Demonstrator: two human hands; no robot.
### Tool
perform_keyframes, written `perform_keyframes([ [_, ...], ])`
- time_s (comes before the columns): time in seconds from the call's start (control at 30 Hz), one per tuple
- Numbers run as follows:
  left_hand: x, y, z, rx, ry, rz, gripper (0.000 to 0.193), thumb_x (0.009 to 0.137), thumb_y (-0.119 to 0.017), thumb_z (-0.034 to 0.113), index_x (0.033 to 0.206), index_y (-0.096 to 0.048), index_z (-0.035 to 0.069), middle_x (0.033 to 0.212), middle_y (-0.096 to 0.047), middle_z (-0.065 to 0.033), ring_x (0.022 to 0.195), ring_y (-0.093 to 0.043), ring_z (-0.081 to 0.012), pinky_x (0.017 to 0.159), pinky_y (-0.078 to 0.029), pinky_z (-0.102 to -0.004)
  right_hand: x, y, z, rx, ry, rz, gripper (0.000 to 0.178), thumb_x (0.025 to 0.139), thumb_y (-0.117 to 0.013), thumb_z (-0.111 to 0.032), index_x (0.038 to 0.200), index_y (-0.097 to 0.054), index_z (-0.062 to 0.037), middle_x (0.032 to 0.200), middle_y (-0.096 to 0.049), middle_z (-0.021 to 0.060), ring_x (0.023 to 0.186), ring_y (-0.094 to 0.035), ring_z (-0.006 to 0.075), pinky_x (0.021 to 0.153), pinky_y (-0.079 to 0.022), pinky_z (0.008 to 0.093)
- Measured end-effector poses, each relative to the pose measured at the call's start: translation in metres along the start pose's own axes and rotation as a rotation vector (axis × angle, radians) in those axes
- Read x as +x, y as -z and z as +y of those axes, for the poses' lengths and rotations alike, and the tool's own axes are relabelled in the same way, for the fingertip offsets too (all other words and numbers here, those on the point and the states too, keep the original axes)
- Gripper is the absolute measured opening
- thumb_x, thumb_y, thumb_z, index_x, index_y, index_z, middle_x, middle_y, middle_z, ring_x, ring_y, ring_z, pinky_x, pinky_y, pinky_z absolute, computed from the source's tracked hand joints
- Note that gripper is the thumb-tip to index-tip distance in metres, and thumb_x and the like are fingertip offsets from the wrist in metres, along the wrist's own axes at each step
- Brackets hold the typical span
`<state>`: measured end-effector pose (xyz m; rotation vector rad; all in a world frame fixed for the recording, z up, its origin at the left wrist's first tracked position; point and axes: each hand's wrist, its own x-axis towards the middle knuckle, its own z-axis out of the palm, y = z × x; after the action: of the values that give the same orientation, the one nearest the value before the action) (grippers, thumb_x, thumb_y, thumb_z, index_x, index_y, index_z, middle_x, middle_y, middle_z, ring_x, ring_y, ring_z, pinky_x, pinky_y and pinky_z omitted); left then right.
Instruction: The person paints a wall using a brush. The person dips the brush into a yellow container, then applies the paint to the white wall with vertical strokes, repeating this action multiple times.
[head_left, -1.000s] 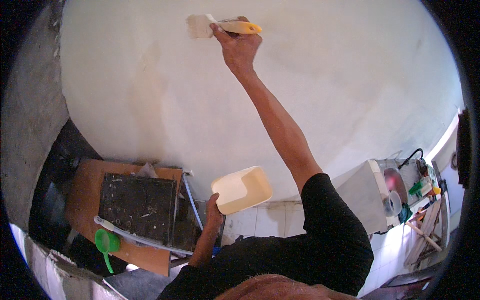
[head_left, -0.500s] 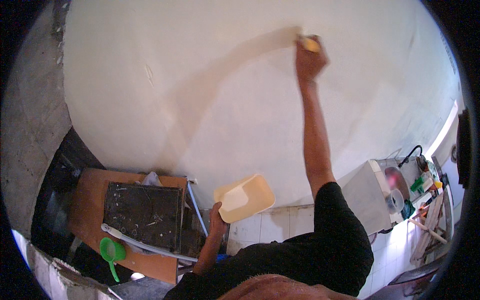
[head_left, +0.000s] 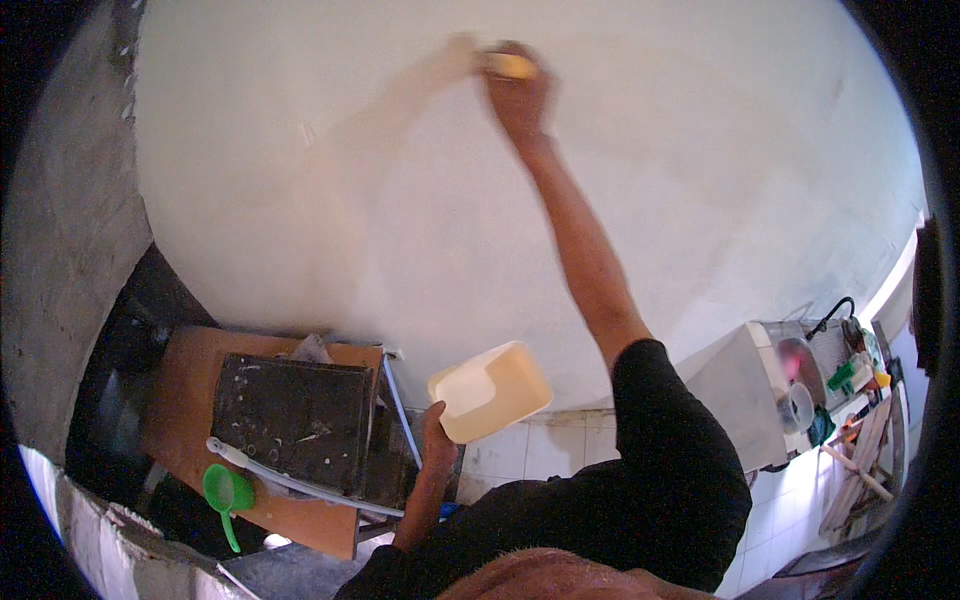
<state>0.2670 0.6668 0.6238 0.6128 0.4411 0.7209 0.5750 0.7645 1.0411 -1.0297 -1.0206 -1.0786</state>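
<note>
High up in front of me, my right hand is closed around a small yellow thing, held at the pale wall. Motion smears that hand, so the exact kind of thing it grips cannot be made out. Lower down, my left hand grips the rim of a cream plastic tub, thumb over the edge. The tub is tilted with its mouth toward me; whitish material or light shows on its inside. It is held apart from the wall.
Left of the tub stands an orange-brown table bearing a dark, stained board. A green dipper and a long pale pole are by its near edge. At right are a sink with dishes and a wooden rack.
My right hand has swept left along the wall with the yellow thing, and its shadow has moved with it. My left hand still holds the tub in nearly the same place.
</note>
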Motion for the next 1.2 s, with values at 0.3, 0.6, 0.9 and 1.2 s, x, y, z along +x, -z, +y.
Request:
perform_keyframes([
  [0.3,0.000,0.006,0.000,0.000,0.021,0.008,0.047,0.086,-0.052,0.039,0.113,-0.053,0.000,0.098,-0.063,-0.0099,0.090,-0.062,-0.0203,0.078,-0.050,-0.0330,-0.004,0.066,0.022,-0.573,0.080,0.165,0.018,0.075,-0.071,-0.017,0.091,-0.063,-0.0124,0.085,-0.064,0.0059,0.071,-0.063,0.0253,0.060,-0.050,0.0372],
  [0.6,-0.001,0.006,-0.001,0.035,0.021,0.010,0.064,0.080,-0.057,0.041,0.130,-0.041,0.002,0.124,-0.053,-0.0147,0.111,-0.054,-0.0300,0.093,-0.046,-0.0427,-0.047,-0.076,-0.083,0.122,0.062,-0.241,0.016,0.075,-0.068,-0.016,0.087,-0.061,-0.0087,0.088,-0.064,0.0092,0.075,-0.063,0.0319,0.063,-0.051,0.0414],
  [0.9,0.006,0.015,-0.013,0.061,0.095,0.021,0.062,0.081,-0.057,0.040,0.128,-0.042,0.002,0.120,-0.055,-0.0136,0.107,-0.056,-0.0307,0.092,-0.047,-0.0434,0.003,0.171,0.037,-0.311,0.073,0.314,0.011,0.075,-0.072,-0.010,0.082,-0.064,-0.0063,0.078,-0.066,0.0100,0.066,-0.064,0.0226,0.058,-0.051,0.0324],
  [1.2,-0.016,-0.003,-0.012,0.012,0.046,0.051,0.058,0.083,-0.054,0.040,0.124,-0.046,-0.001,0.115,-0.058,-0.0138,0.105,-0.058,-0.0256,0.088,-0.048,-0.0386,-0.065,-0.027,-0.036,-0.157,0.053,-0.105,0.014,0.075,-0.068,-0.014,0.087,-0.063,-0.0115,0.086,-0.064,0.0068,0.072,-0.064,0.0270,0.061,-0.050,0.0381],
])
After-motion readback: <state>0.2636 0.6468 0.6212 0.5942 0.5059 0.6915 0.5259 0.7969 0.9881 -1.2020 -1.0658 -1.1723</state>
